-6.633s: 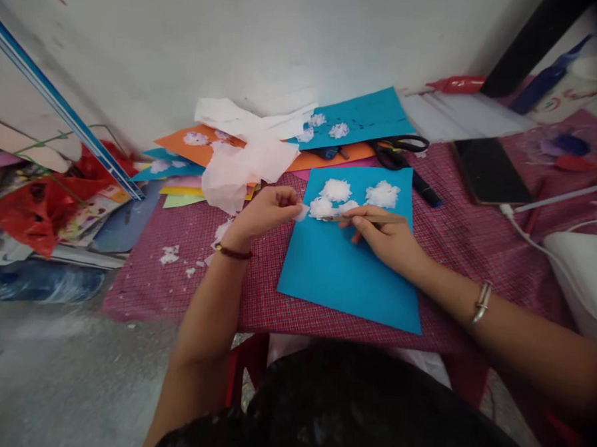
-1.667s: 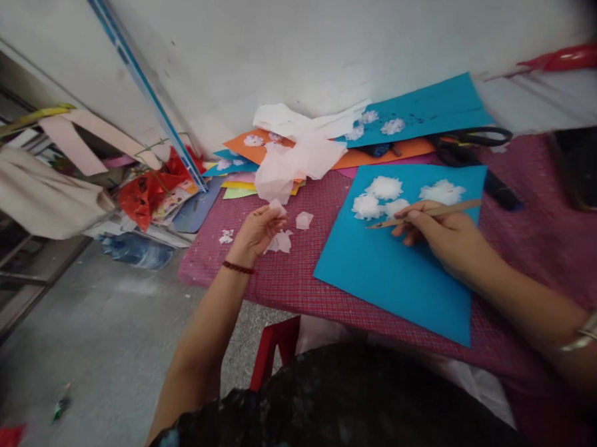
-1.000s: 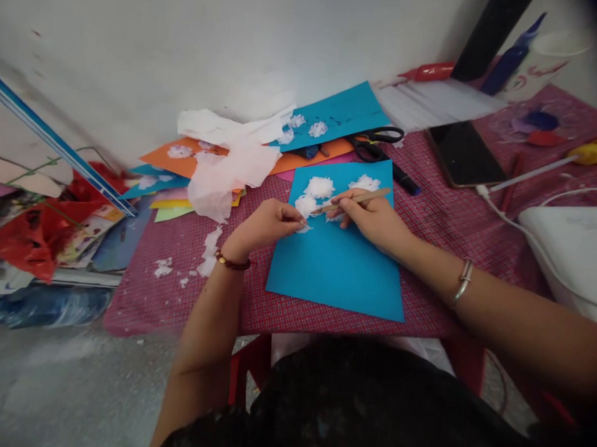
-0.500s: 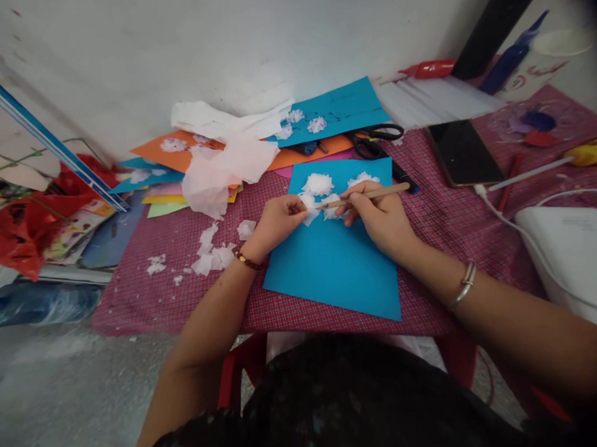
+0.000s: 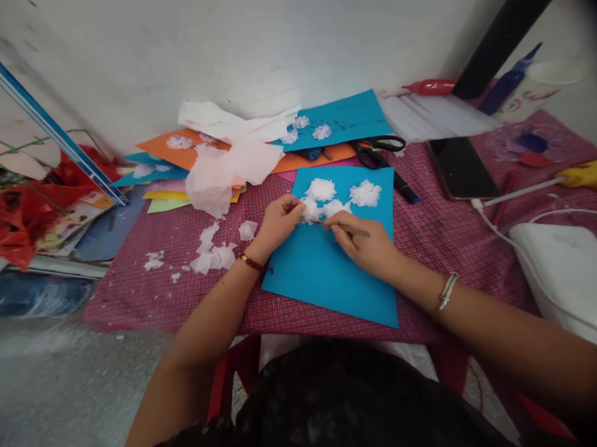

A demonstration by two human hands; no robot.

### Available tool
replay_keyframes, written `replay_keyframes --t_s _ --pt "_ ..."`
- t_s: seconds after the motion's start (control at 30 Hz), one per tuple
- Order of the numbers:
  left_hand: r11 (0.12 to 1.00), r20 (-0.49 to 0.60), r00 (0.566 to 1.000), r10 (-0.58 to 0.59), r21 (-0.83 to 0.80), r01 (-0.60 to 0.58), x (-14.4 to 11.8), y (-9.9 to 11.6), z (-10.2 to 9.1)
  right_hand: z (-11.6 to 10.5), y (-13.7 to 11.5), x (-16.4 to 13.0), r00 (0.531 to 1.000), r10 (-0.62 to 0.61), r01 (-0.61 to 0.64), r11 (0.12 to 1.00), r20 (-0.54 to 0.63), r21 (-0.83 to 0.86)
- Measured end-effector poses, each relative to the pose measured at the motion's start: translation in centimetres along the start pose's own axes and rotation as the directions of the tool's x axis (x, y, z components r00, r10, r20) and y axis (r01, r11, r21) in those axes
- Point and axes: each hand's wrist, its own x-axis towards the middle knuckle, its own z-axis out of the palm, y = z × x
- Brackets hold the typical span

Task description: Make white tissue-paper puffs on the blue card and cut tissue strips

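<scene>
A: Sheet status?

B: Blue card sheet (image 5: 335, 279), flat on the red checked tablecloth (image 5: 174, 297), centre of table, near edge close to the body. Four fluffy white tissue tufts (image 5: 365, 193) bunched at its far end.

A: Hands?

B: Left hand (image 5: 278, 221) pinched shut on a small tissue wad (image 5: 310, 211), pressing it against the left tuft. Right hand (image 5: 365, 244) closed round a thin wooden stick (image 5: 345, 229), tip aimed left at the same wad. Both resting on the sheet.

A: Clutter nearby?

B: Torn tissue scraps (image 5: 211, 253) left of the sheet, on the cloth. Crumpled tissue sheet (image 5: 226, 170) further back, lying over orange card (image 5: 182, 152) and other coloured sheets. Second blue sheet (image 5: 344, 119) against the far wall, with small tufts on it. Black scissors (image 5: 377, 153) and a dark marker (image 5: 405, 188) just beyond the sheet's far right corner. Phone (image 5: 461, 169) right of those, then white cables and a white box (image 5: 561, 270).

A: Anything blocking?

B: Right hand covers the stick's middle and part of the sheet; stick tip hard to make out against the tufts.
</scene>
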Motion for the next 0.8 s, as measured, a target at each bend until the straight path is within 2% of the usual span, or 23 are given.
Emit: replay_keyframes --t_s 0.07,0.13,0.23,0.33,0.43,0.6,0.7,0.8 --pt "0.992 -0.088 0.992 -0.09 -0.092 0.082 -0.1 -0.4 0.0 0.2 -0.1 -0.3 0.995 -0.093 0.096 0.988 0.03 -0.122" --pt "0.983 -0.119 0.983 -0.139 -0.141 0.122 -0.2 -0.7 0.1 0.5 -0.2 -0.5 0.986 -0.154 0.166 0.955 0.069 -0.244" --pt "0.982 -0.119 0.982 -0.144 -0.136 0.128 -0.4 -0.6 0.1 0.7 -0.4 -0.5 0.974 -0.198 0.224 0.905 0.109 -0.363" --pt "0.988 -0.11 0.986 -0.125 -0.104 0.113 -0.6 -0.3 0.1 0.6 -0.6 -0.5 0.966 -0.229 0.258 0.893 0.122 -0.368" --pt "0.989 -0.081 0.988 -0.131 -0.083 0.124 -0.7 -0.1 0.1 0.2 -0.8 -0.5 0.971 -0.208 0.232 0.937 0.118 -0.261" --pt "0.986 -0.046 0.987 -0.152 -0.077 0.148 -0.6 -0.2 0.0 -0.8 -0.7 -0.7 0.997 -0.061 0.057 0.997 0.057 0.056" --pt "0.98 -0.031 0.982 -0.187 -0.075 0.184 -0.5 -0.1 -0.1 -1.5 -0.3 -0.5 0.991 0.126 -0.13 0.957 0.033 0.26" --pt "0.975 -0.011 0.978 -0.209 -0.075 0.208 -0.3 0.2 -0.3 -1.8 0.0 -0.1 0.945 0.324 -0.307 0.835 0.045 0.457"
